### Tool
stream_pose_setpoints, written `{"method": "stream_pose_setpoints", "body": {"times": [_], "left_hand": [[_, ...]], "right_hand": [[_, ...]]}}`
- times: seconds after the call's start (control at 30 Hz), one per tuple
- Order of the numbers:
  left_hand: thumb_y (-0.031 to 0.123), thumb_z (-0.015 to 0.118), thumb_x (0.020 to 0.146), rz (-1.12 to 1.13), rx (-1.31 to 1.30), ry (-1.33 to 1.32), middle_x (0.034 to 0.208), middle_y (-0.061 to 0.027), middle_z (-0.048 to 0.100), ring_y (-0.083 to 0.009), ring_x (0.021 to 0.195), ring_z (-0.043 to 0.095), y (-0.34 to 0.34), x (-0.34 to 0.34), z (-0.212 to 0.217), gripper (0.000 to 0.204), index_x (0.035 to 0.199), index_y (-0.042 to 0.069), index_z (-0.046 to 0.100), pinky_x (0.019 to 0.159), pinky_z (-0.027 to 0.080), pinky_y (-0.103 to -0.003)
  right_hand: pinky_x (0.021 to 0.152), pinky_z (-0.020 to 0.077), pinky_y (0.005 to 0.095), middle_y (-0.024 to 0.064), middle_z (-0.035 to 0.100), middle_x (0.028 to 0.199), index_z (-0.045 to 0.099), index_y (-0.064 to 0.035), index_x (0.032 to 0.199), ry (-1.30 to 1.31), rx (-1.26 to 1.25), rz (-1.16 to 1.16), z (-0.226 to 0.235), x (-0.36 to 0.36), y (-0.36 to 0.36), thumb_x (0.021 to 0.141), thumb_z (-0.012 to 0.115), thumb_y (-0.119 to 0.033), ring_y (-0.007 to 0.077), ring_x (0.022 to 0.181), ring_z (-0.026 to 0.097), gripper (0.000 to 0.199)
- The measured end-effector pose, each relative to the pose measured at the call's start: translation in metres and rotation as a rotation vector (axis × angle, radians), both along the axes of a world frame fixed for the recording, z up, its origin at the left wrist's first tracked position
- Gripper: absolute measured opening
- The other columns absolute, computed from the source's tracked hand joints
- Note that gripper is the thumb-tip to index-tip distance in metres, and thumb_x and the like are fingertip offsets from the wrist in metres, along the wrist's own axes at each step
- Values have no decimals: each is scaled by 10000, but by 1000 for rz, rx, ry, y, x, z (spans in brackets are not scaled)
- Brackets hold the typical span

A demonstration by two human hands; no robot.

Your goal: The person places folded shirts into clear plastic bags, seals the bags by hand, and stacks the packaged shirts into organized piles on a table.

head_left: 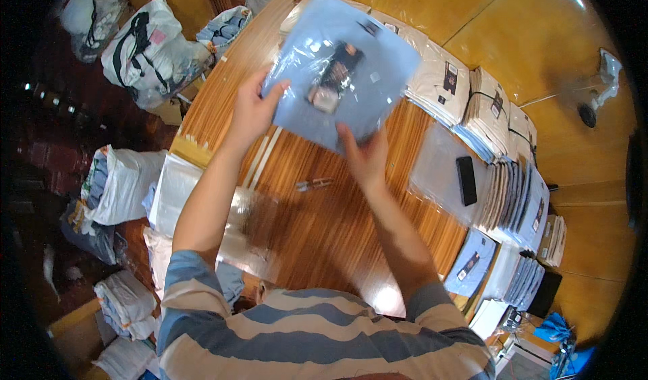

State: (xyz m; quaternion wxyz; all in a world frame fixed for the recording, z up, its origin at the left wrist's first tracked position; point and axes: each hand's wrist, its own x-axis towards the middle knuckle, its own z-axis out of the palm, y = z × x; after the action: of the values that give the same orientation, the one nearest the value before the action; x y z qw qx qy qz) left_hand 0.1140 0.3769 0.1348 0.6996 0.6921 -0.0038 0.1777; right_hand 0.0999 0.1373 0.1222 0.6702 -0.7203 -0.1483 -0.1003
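Observation:
A flat, light blue packaged garment (381,56) in shiny clear plastic is held up over the far part of the wooden table (304,238). A dark printed picture shows at its middle and a small dark label near its far edge. My left hand (255,103) grips its left edge, thumb on top. At the near edge my right hand (366,156) pinches it, the thumb on top and the other fingers mostly hidden beneath. Below the package, between my forearms, small thread snips (314,184) lie on the tabletop.
Beige packaged garments (442,76) are stacked along the far right edge. A black phone (466,181) rests on clear plastic bags (432,157) at the right, near more folded stacks (533,208). Clear plastic sheets (246,228) lie at the left. Filled sacks (152,56) stand on the floor.

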Motion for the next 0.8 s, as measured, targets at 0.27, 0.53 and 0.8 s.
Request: {"method": "stream_pose_setpoints", "body": {"times": [0.27,0.53,0.8], "left_hand": [[267,758,946,195,356,-9,1084,-158,768,-189,990,719,65,245,-50,440,1258,-36,694,882,551,-331],[450,747,909,416,432,260,1190,-237,733,-330,1101,709,63,322,-127,559,1283,37,713,983,519,-409],[343,517,1078,632,731,237,1068,-246,729,-368,999,677,16,226,-85,449,1225,-57,660,940,526,-459]], "right_hand": [[823,582,452,269,732,1014,604,56,1190,213,-302,41,-8,244,45,921,789,-343,374,948,743,516],[695,553,393,160,682,898,664,-21,1077,-65,-538,-104,-54,103,-70,909,806,-184,302,764,668,273],[929,533,475,217,603,1360,585,-53,1359,442,-1147,-621,-76,-258,-358,884,782,-194,385,1169,628,534]]}}
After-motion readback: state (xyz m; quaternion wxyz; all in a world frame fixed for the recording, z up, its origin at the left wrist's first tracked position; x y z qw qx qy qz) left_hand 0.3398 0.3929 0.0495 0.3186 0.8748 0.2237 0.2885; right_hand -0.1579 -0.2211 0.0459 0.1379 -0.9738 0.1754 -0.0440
